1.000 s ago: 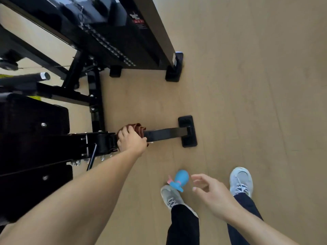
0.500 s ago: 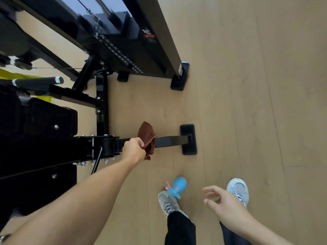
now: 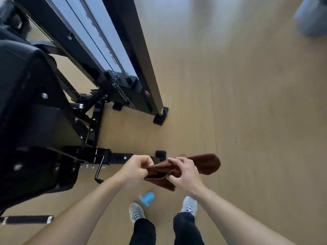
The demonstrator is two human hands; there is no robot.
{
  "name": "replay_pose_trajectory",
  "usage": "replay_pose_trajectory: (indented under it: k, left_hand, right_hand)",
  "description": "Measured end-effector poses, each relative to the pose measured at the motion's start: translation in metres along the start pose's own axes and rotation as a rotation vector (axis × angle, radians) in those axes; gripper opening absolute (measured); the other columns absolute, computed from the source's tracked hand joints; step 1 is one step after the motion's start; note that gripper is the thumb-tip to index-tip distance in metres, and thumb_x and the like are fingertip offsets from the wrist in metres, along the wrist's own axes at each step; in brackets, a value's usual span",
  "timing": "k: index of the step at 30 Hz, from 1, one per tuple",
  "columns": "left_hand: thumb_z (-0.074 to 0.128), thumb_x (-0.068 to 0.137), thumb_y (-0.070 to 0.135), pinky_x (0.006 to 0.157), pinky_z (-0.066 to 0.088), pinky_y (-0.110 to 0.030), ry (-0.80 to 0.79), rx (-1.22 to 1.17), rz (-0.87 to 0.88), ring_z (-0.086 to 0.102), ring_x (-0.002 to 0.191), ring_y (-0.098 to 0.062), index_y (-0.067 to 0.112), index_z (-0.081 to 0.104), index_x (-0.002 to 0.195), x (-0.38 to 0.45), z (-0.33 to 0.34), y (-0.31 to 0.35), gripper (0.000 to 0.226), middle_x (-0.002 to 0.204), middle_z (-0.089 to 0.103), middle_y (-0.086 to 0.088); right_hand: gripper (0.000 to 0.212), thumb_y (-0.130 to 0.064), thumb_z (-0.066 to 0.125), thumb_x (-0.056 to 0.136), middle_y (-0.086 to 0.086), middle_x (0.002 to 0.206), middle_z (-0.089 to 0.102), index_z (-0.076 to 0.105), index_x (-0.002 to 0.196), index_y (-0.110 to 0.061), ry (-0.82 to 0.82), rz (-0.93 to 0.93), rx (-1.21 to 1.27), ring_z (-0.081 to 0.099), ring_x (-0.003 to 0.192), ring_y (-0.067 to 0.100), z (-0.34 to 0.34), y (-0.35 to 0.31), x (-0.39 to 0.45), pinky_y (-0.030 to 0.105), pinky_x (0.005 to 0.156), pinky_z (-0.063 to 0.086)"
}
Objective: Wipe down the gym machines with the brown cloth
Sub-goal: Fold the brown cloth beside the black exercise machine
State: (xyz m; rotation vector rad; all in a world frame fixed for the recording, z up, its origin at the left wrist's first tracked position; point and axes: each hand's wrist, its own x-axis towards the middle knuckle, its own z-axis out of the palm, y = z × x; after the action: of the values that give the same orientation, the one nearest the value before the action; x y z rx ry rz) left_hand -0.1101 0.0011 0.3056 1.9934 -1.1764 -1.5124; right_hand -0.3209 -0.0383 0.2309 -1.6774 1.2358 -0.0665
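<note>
The brown cloth (image 3: 203, 164) hangs stretched between both hands in front of me, above the floor. My left hand (image 3: 135, 167) pinches its left end with curled fingers. My right hand (image 3: 184, 172) grips its middle, and the free end sticks out to the right. The black gym machine (image 3: 44, 131) fills the left side, with its padded seat near me and its base bar (image 3: 120, 157) running along the floor just beyond my left hand. Its tall upright frame (image 3: 134, 55) rises at the top centre.
A blue spray bottle (image 3: 147, 198) lies on the wooden floor by my left shoe (image 3: 136, 212). A black handle bar (image 3: 26, 219) juts out at the lower left. A blurred grey object (image 3: 313, 16) is at the top right. Bare wooden floor stretches to the right.
My left hand lifted the cloth off the machine's base bar and drew it toward me. My right hand came up and took hold of the cloth. The camera view tilted upward.
</note>
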Motion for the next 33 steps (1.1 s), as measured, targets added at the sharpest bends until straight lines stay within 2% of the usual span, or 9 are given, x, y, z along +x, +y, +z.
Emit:
replay_pose_trajectory:
  k: [3, 7, 12, 15, 18, 21, 24, 29, 33]
  left_hand:
    - [0.044, 0.061, 0.003, 0.054, 0.032, -0.023, 0.047, 0.008, 0.043, 0.042, 0.057, -0.009, 0.022, 0.053, 0.060, -0.033, -0.010, 0.030, 0.022, 0.058, 0.051, 0.007]
    - [0.038, 0.064, -0.009, 0.055, 0.029, -0.027, 0.151, 0.043, 0.013, 0.039, 0.057, -0.010, 0.024, 0.046, 0.062, -0.075, -0.022, 0.033, 0.034, 0.058, 0.045, 0.006]
    - [0.033, 0.063, -0.010, 0.057, 0.028, -0.028, 0.272, 0.011, -0.096, 0.039, 0.062, -0.017, 0.026, 0.040, 0.063, -0.141, -0.034, 0.008, 0.036, 0.062, 0.043, 0.002]
    - [0.037, 0.066, -0.008, 0.059, 0.033, -0.028, 0.324, -0.034, -0.137, 0.041, 0.064, -0.016, 0.022, 0.038, 0.065, -0.175, -0.044, -0.009, 0.030, 0.063, 0.044, 0.002]
    - [0.043, 0.071, -0.009, 0.055, 0.038, -0.029, 0.368, -0.050, -0.192, 0.047, 0.064, -0.017, 0.021, 0.040, 0.066, -0.205, -0.058, -0.034, 0.031, 0.063, 0.048, -0.001]
    - [0.036, 0.068, -0.011, 0.055, 0.041, -0.033, 0.418, -0.091, -0.236, 0.050, 0.064, -0.020, 0.020, 0.040, 0.066, -0.243, -0.074, -0.071, 0.031, 0.063, 0.050, -0.004]
    - [0.039, 0.074, -0.012, 0.058, 0.038, -0.027, 0.431, -0.090, -0.256, 0.048, 0.068, -0.015, 0.018, 0.042, 0.068, -0.284, -0.090, -0.110, 0.031, 0.066, 0.051, 0.000]
    - [0.045, 0.077, -0.012, 0.055, 0.038, -0.022, 0.435, -0.241, -0.275, 0.049, 0.065, -0.012, 0.019, 0.044, 0.068, -0.353, -0.106, -0.201, 0.032, 0.064, 0.051, 0.003]
    - [0.049, 0.070, -0.014, 0.056, 0.044, -0.018, 0.500, -0.473, -0.199, 0.056, 0.061, -0.009, 0.014, 0.050, 0.068, -0.406, -0.118, -0.258, 0.028, 0.053, 0.056, 0.010]
  right_hand:
    - [0.025, -0.043, 0.072, 0.079, -0.015, 0.108, 0.062, 0.067, 0.100, -0.031, -0.032, -0.152, -0.177, 0.054, 0.103, 0.006, -0.028, -0.037, -0.009, 0.031, 0.093, 0.044]
    - [0.046, -0.053, 0.079, 0.074, -0.007, 0.077, 0.065, 0.046, 0.083, -0.022, -0.146, -0.131, -0.241, 0.060, 0.072, 0.015, -0.043, -0.074, -0.021, 0.034, 0.066, 0.047]
    - [0.040, -0.049, 0.082, 0.077, -0.005, 0.082, 0.061, 0.059, 0.080, -0.016, -0.283, -0.305, -0.263, 0.055, 0.073, 0.010, -0.028, -0.120, -0.036, 0.031, 0.067, 0.046]
    - [0.019, -0.036, 0.077, 0.085, -0.003, 0.086, 0.073, 0.062, 0.086, -0.025, -0.485, -0.306, -0.279, 0.070, 0.075, 0.010, -0.001, -0.149, -0.044, 0.036, 0.074, 0.059]
    - [0.016, -0.030, 0.075, 0.085, -0.009, 0.088, 0.071, 0.060, 0.088, -0.035, -0.626, -0.351, -0.370, 0.068, 0.080, 0.008, 0.039, -0.177, -0.057, 0.033, 0.078, 0.058]
    - [0.012, -0.023, 0.070, 0.086, -0.007, 0.089, 0.069, 0.061, 0.090, -0.030, -0.702, -0.317, -0.367, 0.066, 0.082, 0.008, 0.085, -0.205, -0.075, 0.027, 0.073, 0.055]
    - [0.018, -0.020, 0.069, 0.086, -0.009, 0.082, 0.064, 0.056, 0.079, -0.030, -0.677, -0.294, -0.382, 0.063, 0.079, 0.010, 0.139, -0.229, -0.090, 0.032, 0.072, 0.053]
    - [0.012, -0.041, 0.071, 0.090, -0.011, 0.091, 0.065, 0.070, 0.092, -0.029, -0.307, -0.343, -0.490, 0.064, 0.087, 0.011, 0.251, -0.268, -0.128, 0.032, 0.079, 0.055]
    - [0.015, -0.020, 0.054, 0.096, -0.008, 0.088, 0.073, 0.064, 0.092, -0.031, -0.377, -0.365, -0.262, 0.070, 0.084, 0.010, 0.336, -0.303, -0.166, 0.041, 0.081, 0.060]
